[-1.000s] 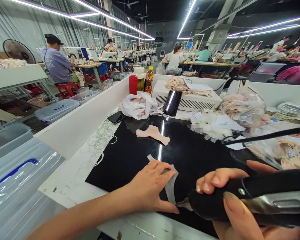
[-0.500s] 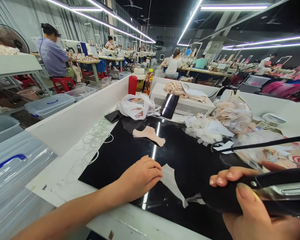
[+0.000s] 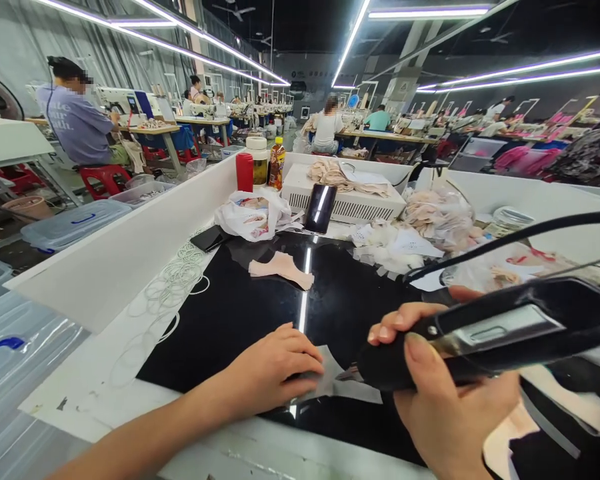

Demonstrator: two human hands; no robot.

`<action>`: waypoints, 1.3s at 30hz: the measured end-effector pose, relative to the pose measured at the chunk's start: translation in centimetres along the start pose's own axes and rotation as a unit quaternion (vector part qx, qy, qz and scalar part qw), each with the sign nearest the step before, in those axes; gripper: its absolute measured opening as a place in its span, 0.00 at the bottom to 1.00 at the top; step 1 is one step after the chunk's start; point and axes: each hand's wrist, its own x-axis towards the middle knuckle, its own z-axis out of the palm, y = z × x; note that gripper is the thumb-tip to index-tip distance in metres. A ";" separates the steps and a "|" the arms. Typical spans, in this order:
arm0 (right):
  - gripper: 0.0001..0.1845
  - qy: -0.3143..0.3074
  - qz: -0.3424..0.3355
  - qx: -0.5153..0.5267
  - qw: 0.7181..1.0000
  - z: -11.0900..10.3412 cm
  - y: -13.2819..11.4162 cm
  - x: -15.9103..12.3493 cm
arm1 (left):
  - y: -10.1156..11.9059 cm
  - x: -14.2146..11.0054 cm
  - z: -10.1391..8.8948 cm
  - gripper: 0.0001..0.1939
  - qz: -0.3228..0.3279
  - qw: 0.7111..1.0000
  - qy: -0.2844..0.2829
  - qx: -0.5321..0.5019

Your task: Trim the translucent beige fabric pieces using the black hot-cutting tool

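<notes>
My left hand [image 3: 280, 363] lies over a thin greyish-white fabric piece [image 3: 356, 392] on the black table surface [image 3: 230, 333]. Its fingers are stretched and slightly apart, resting on the cloth. In my right hand [image 3: 445, 393] is a black corded hand tool [image 3: 485, 333] with a silver lever-like plate on its side. The tool's pointed metal tip [image 3: 349, 375] is at the fabric, just right of my left fingers; whether it touches cannot be made out. Farther back lies a pale pink fabric piece [image 3: 281, 269]. More pink pieces [image 3: 513, 427] lie beside my right wrist, partly hidden.
White elastic loops [image 3: 180, 277] lie along the left edge. A plastic bag [image 3: 254, 212], a phone [image 3: 321, 208], bottles and a white vented box [image 3: 340, 197] stand at the back. Bagged fabric [image 3: 437, 210] sits back right. The tool's black cord [image 3: 520, 233] arcs right. Co-workers sit at sewing tables beyond.
My right hand has brought the tool left, its tip now close to my left fingers. The greyish-white piece has turned and lies more sideways. The view has shifted, showing pink pieces at lower right.
</notes>
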 end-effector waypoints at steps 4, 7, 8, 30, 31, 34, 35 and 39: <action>0.26 -0.031 0.000 0.017 0.999 0.5 0.4 -0.8 | 0.0 0.0 -0.2 0.10 -0.028 0.999 -0.034 -0.001; 0.26 -0.040 0.005 0.023 0.999 0.4 0.2 -1.2 | 0.1 0.1 -0.2 0.10 -0.026 0.999 -0.034 -0.003; 0.26 -0.043 0.007 0.023 0.999 0.2 0.1 -1.3 | 0.2 0.1 -0.3 0.10 -0.025 0.999 -0.032 -0.004; 0.26 -0.051 0.000 0.024 0.998 -0.1 -0.1 -1.5 | 0.3 0.1 -0.5 0.10 -0.034 0.999 -0.033 -0.001; 0.26 -0.056 0.001 0.025 0.998 -0.1 -0.1 -1.5 | 0.4 0.1 -0.5 0.10 -0.035 0.999 -0.035 -0.001; 0.26 -0.059 0.006 0.021 0.998 0.0 -0.1 -1.6 | 0.5 0.1 -0.5 0.10 -0.038 0.999 -0.037 0.000; 0.26 -0.056 0.008 0.017 0.998 0.0 -0.1 -1.6 | 0.5 0.1 -0.5 0.10 -0.037 0.999 -0.035 0.001; 0.26 -0.047 0.020 0.006 0.999 -0.2 -0.1 -1.5 | 0.6 0.1 -0.5 0.10 -0.033 0.999 -0.031 0.000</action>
